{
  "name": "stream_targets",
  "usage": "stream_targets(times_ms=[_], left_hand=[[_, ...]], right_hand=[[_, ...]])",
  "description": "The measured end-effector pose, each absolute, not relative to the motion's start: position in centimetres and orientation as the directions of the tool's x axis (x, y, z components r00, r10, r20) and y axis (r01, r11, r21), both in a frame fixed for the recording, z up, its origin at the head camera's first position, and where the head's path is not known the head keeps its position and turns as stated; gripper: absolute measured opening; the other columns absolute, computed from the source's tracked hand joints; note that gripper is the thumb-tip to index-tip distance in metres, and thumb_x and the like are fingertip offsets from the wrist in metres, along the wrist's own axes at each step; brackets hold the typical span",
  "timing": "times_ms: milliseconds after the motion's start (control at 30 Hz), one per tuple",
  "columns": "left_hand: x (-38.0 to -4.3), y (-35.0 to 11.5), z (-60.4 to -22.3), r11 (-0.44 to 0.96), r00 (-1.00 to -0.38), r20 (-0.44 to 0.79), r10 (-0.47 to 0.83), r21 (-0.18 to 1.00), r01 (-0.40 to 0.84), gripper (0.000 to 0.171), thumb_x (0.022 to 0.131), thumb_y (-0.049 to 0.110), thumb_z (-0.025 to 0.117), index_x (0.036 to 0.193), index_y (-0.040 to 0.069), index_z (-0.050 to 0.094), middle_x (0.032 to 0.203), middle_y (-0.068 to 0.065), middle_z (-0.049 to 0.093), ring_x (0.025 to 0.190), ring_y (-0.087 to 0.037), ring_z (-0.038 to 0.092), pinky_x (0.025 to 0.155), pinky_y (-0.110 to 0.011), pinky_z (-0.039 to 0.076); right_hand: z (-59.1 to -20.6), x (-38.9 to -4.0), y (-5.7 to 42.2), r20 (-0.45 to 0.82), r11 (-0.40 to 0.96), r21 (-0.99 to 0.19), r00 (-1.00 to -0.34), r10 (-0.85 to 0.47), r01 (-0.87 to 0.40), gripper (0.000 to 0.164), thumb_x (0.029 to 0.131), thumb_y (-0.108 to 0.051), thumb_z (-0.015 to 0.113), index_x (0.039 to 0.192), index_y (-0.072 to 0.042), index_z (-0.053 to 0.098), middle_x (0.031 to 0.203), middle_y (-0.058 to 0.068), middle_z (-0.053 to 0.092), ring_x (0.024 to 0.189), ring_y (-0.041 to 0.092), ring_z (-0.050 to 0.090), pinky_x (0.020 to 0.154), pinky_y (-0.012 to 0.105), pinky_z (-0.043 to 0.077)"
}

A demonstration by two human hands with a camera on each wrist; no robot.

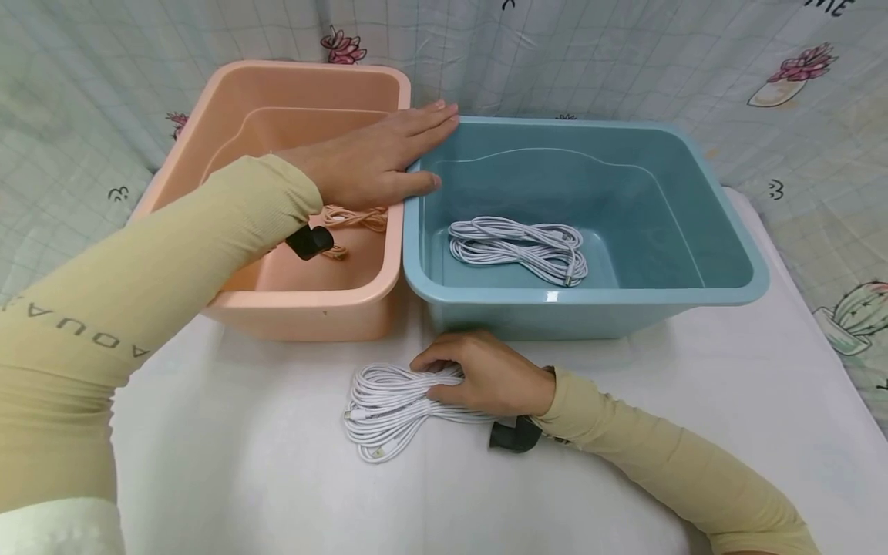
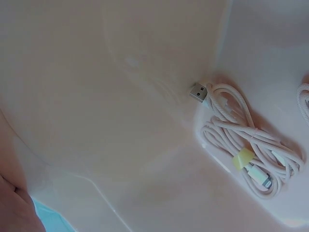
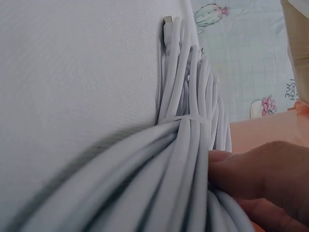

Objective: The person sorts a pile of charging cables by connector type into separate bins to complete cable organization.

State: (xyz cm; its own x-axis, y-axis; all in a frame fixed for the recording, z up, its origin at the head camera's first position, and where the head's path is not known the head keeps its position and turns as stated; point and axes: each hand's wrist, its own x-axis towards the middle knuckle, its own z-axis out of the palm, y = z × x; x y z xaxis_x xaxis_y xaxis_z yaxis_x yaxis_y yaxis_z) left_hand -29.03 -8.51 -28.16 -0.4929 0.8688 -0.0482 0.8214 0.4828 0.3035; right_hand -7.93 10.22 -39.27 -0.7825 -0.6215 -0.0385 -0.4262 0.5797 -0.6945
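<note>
My right hand (image 1: 494, 375) grips a bundled white USB cable (image 1: 391, 401) lying on the white cloth before the bins. Seen from the right wrist, a thin tie gathers its strands, with a finger (image 3: 263, 171) pressed along their side and a metal plug at the far end. My left hand (image 1: 371, 158) rests palm down across the rims where a peach bin (image 1: 305, 299) and a blue bin (image 1: 590, 296) meet. Its fingers are extended, with the fingertips over the blue bin's corner.
Inside the blue bin lies another bundled white cable (image 1: 516, 248). The peach bin holds peach-coloured cables (image 1: 354, 217), one with a USB plug (image 2: 198, 92) and a yellow tie (image 2: 243, 158). A patterned curtain (image 1: 590, 62) hangs behind both bins.
</note>
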Motion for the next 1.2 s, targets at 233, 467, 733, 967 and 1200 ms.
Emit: stream_targets(times_ms=[233, 467, 733, 967, 1200], left_hand=[[-29.03, -8.62, -28.3, 0.475, -0.486, -0.041, 0.873, 0.295, 0.829, 0.078, 0.105, 0.047, 0.039, 0.168, 0.017, 0.004, 0.177, 0.001, -0.003, 0.166, -0.023, -0.003, 0.136, -0.048, 0.005], [-29.08, -8.73, -28.37, 0.474, -0.483, -0.049, 0.874, 0.294, 0.83, 0.079, 0.105, 0.048, 0.039, 0.168, 0.016, 0.003, 0.177, 0.0, -0.004, 0.166, -0.023, -0.004, 0.136, -0.049, 0.003], [-28.94, -8.59, -28.24, 0.484, -0.488, -0.061, 0.87, 0.291, 0.825, 0.08, 0.104, 0.048, 0.038, 0.168, 0.017, 0.002, 0.177, 0.001, -0.006, 0.166, -0.023, -0.006, 0.136, -0.049, 0.003], [-29.04, -8.55, -28.21, 0.471, -0.479, -0.046, 0.876, 0.292, 0.833, 0.079, 0.105, 0.047, 0.039, 0.168, 0.016, 0.003, 0.177, -0.001, -0.003, 0.166, -0.023, -0.004, 0.136, -0.048, 0.003], [-29.03, -8.54, -28.13, 0.468, -0.478, -0.044, 0.877, 0.297, 0.832, 0.079, 0.105, 0.047, 0.039, 0.168, 0.015, 0.004, 0.177, -0.003, -0.002, 0.166, -0.023, -0.004, 0.136, -0.047, 0.004]], right_hand=[[-39.54, -7.89, 10.11, -0.008, 0.566, -0.692, -0.779, -0.627, -0.448, 0.032, 0.086, -0.011, 0.081, 0.118, -0.011, 0.078, 0.113, -0.001, 0.077, 0.102, 0.01, 0.07, 0.089, 0.022, 0.058], [-39.45, -7.72, 10.16, 0.015, 0.54, -0.696, -0.761, -0.648, -0.474, 0.031, 0.086, -0.01, 0.081, 0.117, -0.013, 0.079, 0.108, -0.002, 0.078, 0.095, 0.006, 0.069, 0.084, 0.019, 0.056], [-39.38, -7.74, 10.18, -0.017, 0.545, -0.708, -0.761, -0.649, -0.449, 0.029, 0.088, -0.01, 0.078, 0.117, -0.012, 0.078, 0.109, -0.002, 0.077, 0.097, 0.007, 0.069, 0.085, 0.019, 0.057], [-39.42, -7.74, 10.13, -0.034, 0.56, -0.694, -0.757, -0.653, -0.452, 0.03, 0.089, -0.011, 0.077, 0.12, -0.013, 0.077, 0.112, -0.002, 0.076, 0.1, 0.009, 0.069, 0.088, 0.021, 0.057], [-39.3, -7.72, 10.04, -0.055, 0.577, -0.682, -0.755, -0.654, -0.45, 0.031, 0.09, -0.012, 0.076, 0.121, -0.013, 0.075, 0.114, -0.002, 0.075, 0.102, 0.009, 0.069, 0.09, 0.023, 0.057]])
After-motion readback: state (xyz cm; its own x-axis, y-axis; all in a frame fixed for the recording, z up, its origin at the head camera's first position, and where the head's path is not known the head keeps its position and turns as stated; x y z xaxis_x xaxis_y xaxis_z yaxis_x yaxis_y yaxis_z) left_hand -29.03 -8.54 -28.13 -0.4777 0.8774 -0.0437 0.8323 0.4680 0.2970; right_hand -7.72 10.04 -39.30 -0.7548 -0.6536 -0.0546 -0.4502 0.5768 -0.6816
